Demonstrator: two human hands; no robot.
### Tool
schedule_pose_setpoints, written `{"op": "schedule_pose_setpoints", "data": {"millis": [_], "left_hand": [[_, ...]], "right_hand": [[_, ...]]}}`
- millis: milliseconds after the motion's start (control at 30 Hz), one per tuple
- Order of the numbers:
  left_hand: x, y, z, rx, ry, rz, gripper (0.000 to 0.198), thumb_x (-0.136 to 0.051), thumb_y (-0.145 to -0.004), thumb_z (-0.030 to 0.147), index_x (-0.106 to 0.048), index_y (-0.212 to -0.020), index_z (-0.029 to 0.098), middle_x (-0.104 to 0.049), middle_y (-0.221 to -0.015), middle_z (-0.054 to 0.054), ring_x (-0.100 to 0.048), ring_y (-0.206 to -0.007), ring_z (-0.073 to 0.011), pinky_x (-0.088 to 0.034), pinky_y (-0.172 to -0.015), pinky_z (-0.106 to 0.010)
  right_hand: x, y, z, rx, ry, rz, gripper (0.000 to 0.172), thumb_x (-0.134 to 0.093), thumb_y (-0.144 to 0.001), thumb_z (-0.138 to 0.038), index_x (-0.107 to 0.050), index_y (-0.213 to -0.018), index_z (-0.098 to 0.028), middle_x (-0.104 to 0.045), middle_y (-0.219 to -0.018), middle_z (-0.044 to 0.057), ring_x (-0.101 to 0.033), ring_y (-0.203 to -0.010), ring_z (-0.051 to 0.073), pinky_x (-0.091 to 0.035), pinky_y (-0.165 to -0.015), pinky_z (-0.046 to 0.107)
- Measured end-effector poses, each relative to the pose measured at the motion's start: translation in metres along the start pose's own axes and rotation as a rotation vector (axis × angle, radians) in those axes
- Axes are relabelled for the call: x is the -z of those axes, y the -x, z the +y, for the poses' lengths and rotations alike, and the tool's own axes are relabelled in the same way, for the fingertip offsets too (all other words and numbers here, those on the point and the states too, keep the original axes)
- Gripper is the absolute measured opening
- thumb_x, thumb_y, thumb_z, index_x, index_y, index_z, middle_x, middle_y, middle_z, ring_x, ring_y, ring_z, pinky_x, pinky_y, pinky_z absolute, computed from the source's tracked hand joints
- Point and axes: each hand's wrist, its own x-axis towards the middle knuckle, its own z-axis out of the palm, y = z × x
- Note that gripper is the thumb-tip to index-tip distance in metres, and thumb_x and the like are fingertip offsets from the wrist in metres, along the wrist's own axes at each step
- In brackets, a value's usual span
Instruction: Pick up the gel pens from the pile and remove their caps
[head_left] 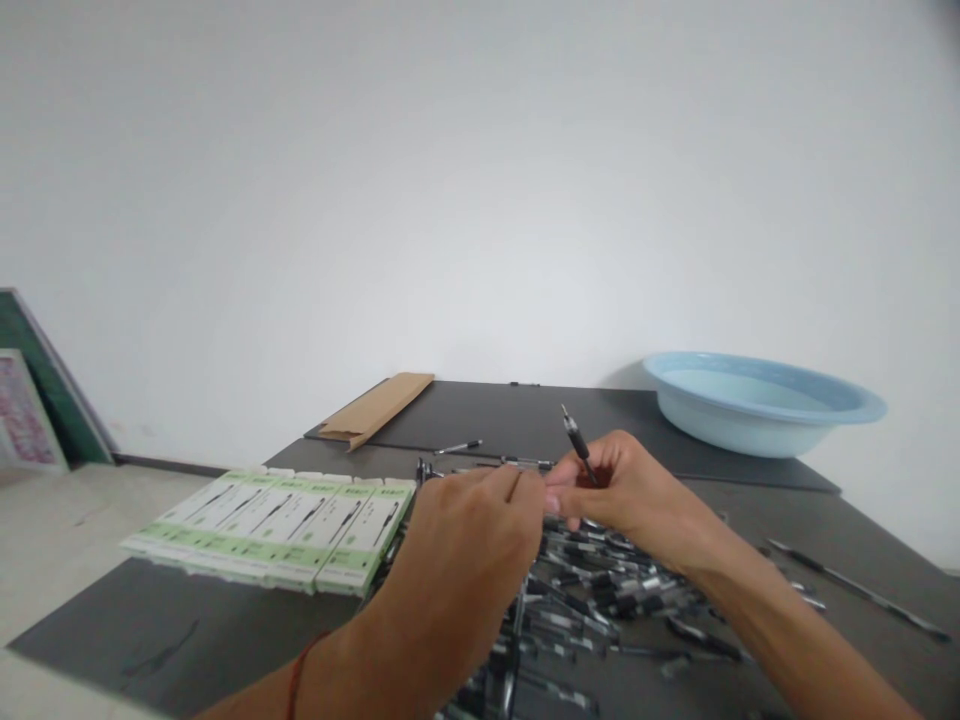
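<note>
A pen (576, 438) with a black grip stands tilted in my right hand (626, 490), its tip pointing up. The thumb and fingers of that hand are closed around its lower part. My left hand (476, 530) has its fingers closed, and their tips meet those of my right hand. What the left fingers hold, if anything, is hidden behind the hand. Beneath both hands spreads a heap of clear and black pens (600, 590), partly covered by my left hand and forearm.
Several white-and-green pen boxes (277, 525) lie in a row at the left. A flat brown paper bag (382, 405) rests near the back of the dark table (810, 520). At the back right stands a light blue basin (757, 425). A single pen (862, 590) lies at the right.
</note>
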Motion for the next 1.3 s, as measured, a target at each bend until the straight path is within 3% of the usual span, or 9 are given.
{"op": "schedule_pose_setpoints", "data": {"millis": [133, 267, 400, 567, 700, 933, 1133, 1300], "left_hand": [[0.001, 0.002, -0.006, 0.065, 0.366, 0.096, 0.008, -0.069, -0.093, 0.019, -0.072, -0.086, 0.02, -0.075, -0.076, 0.002, -0.069, -0.067, -0.0164, -0.044, -0.059, -0.029], [0.003, 0.006, -0.011, 0.268, 0.928, 0.042, 0.011, -0.069, -0.094, 0.031, -0.079, -0.098, 0.028, -0.08, -0.081, 0.006, -0.074, -0.071, -0.0109, -0.056, -0.066, -0.02], [-0.001, 0.011, -0.011, 0.385, 1.136, 0.043, 0.018, -0.066, -0.096, 0.035, -0.081, -0.1, 0.026, -0.079, -0.076, 0.003, -0.076, -0.072, -0.0122, -0.06, -0.067, -0.019], [-0.004, 0.013, -0.01, 0.404, 1.159, 0.102, 0.015, -0.07, -0.093, 0.035, -0.08, -0.091, 0.024, -0.079, -0.078, 0.002, -0.077, -0.072, -0.0134, -0.061, -0.066, -0.017], [-0.002, 0.016, -0.011, 0.384, 1.078, 0.156, 0.01, -0.072, -0.092, 0.034, -0.079, -0.091, 0.027, -0.08, -0.08, 0.004, -0.077, -0.072, -0.0113, -0.059, -0.067, -0.015], [0.002, 0.016, -0.01, 0.311, 0.974, 0.203, 0.007, -0.072, -0.092, 0.028, -0.078, -0.091, 0.029, -0.08, -0.083, 0.008, -0.075, -0.072, -0.0072, -0.056, -0.067, -0.012], [0.004, 0.015, -0.012, 0.215, 0.807, 0.268, 0.01, -0.073, -0.09, 0.018, -0.078, -0.09, 0.028, -0.078, -0.079, 0.008, -0.072, -0.07, -0.0066, -0.053, -0.067, -0.014], [0.004, 0.015, -0.012, 0.132, 0.793, 0.311, 0.013, -0.071, -0.09, 0.014, -0.077, -0.087, 0.025, -0.078, -0.082, 0.007, -0.072, -0.074, -0.0062, -0.053, -0.07, -0.015]], "right_hand": [[-0.001, 0.003, -0.004, -0.024, -0.006, 0.004, 0.018, -0.09, -0.073, -0.034, -0.08, -0.068, -0.019, -0.067, -0.059, 0.0, -0.05, -0.056, 0.009, -0.034, -0.057, 0.025], [0.0, 0.007, -0.006, -0.036, -0.07, -0.022, 0.026, -0.088, -0.076, -0.038, -0.074, -0.065, -0.018, -0.059, -0.057, -0.003, -0.038, -0.054, 0.008, -0.025, -0.054, 0.027], [-0.004, 0.009, -0.003, -0.065, -0.109, -0.031, 0.032, -0.087, -0.078, -0.044, -0.071, -0.067, -0.018, -0.059, -0.059, -0.002, -0.034, -0.053, 0.009, -0.017, -0.051, 0.029], [-0.007, 0.007, -0.001, -0.058, -0.232, -0.069, 0.043, -0.08, -0.084, -0.055, -0.072, -0.067, -0.017, -0.055, -0.055, -0.003, -0.026, -0.048, 0.007, -0.013, -0.049, 0.03], [-0.005, 0.007, -0.005, -0.082, -0.224, -0.063, 0.044, -0.07, -0.092, -0.058, -0.079, -0.082, -0.016, -0.063, -0.06, 0.0, -0.026, -0.045, 0.006, -0.011, -0.048, 0.03], [-0.007, 0.01, -0.011, -0.065, -0.22, -0.094, 0.046, -0.076, -0.089, -0.053, -0.071, -0.063, -0.016, -0.049, -0.047, -0.005, -0.024, -0.044, 0.005, -0.012, -0.047, 0.028], [-0.009, 0.009, -0.01, -0.113, -0.253, -0.088, 0.039, -0.084, -0.08, -0.051, -0.073, -0.067, -0.016, -0.058, -0.055, -0.003, -0.027, -0.047, 0.005, -0.015, -0.047, 0.027], [-0.012, 0.012, -0.012, -0.105, -0.14, -0.008, 0.032, -0.09, -0.072, -0.046, -0.075, -0.068, -0.018, -0.062, -0.058, -0.001, -0.033, -0.051, 0.008, -0.016, -0.049, 0.028]]}}
